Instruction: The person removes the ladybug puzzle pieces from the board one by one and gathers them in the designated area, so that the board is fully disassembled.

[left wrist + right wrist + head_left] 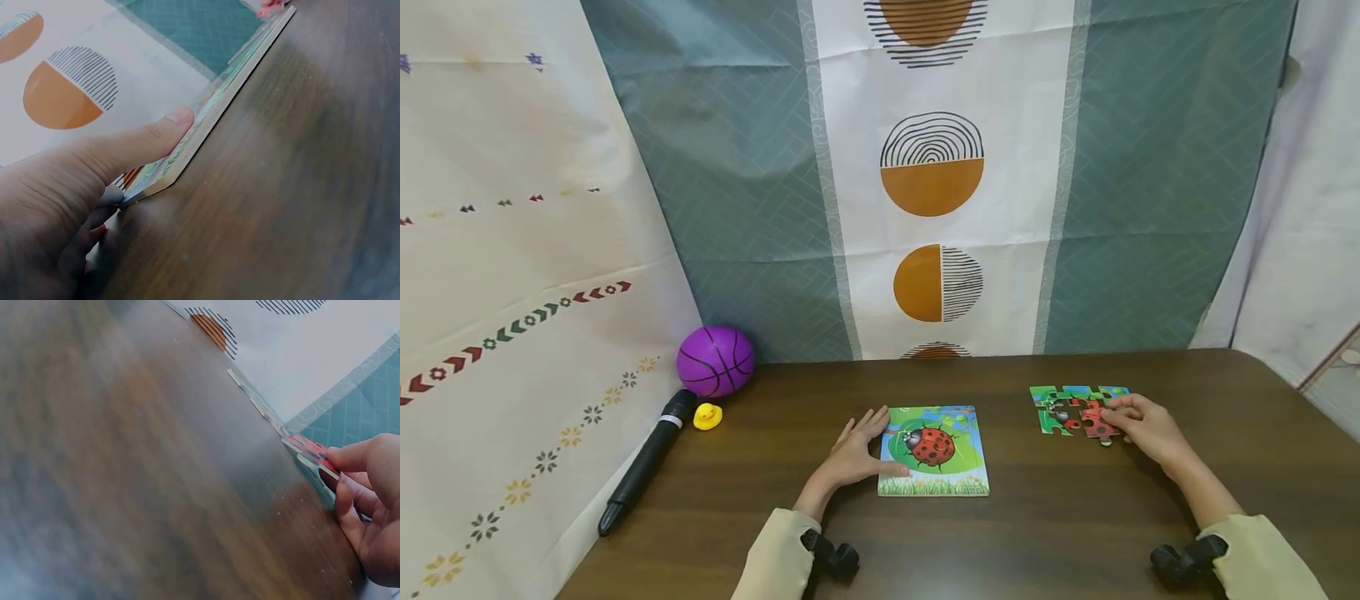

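Pale sleeves with black wrist cameras lie closest to the head view, reaching over a brown tabletop. The right hand has its fingers drawn narrow, pinching a red-and-black ladybird piece by its edge. This piece is at the near right of a loose cluster of puzzle pieces, which lies flat to the right of the picture board. Small gaps show in the cluster, and the held piece looks slightly raised; how far it stands off the surface cannot be told.

The left hand is spread wide at the left side of the board, its thumb lying straight across the lower left part. How hard it presses cannot be seen.

Good handling here likely means a light pinch at the rim, which leaves the tabs clear and the printed half-body visible for matching. The piece should be kept nearly level, since a tilted tab could catch a neighbour and drag it askew. Turning it with the fingertips rather than the whole wrist would probably suit so thin a shape. A steady left hand would keep the board's ladybird unobstructed for comparison.
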Tool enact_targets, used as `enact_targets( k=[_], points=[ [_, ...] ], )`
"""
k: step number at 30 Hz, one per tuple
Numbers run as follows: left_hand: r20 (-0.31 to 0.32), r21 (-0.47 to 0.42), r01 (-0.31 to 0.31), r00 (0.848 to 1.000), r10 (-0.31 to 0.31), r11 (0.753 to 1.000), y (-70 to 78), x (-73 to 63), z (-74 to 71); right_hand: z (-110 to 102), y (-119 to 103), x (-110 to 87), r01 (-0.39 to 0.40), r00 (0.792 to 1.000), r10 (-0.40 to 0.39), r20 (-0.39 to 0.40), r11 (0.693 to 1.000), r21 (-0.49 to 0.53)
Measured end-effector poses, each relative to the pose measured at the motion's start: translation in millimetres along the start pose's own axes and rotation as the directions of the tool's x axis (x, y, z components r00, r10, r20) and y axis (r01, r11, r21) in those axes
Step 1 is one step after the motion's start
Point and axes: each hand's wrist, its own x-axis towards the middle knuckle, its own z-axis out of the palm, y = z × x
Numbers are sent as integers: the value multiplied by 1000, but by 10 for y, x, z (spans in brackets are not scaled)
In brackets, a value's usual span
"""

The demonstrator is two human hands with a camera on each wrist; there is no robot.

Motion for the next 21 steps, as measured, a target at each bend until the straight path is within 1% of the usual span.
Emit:
enact_targets(
  k=[4, 8, 12, 21],
  points=[
    [-19, -8, 14, 1000, -14, 1000, 9, -9, -3, 40, -8, 14, 27, 999, -27, -24, 999, -24],
    [-7, -12, 15, 1000, -15, 1000, -3, -27, -11, 89, -21, 19, 31, 997, -38, -70, 995, -98],
    [-3, -17, 11, 1000, -11, 1000, -5, -27, -5, 91, -33, 29, 34, 993, -51, -103, 986, -160],
    [-4, -18, 2, 1000, -2, 1000, 19, 18, 11, 47, -20, 35, 32, 988, -62, -138, 978, -205]
  ],
)
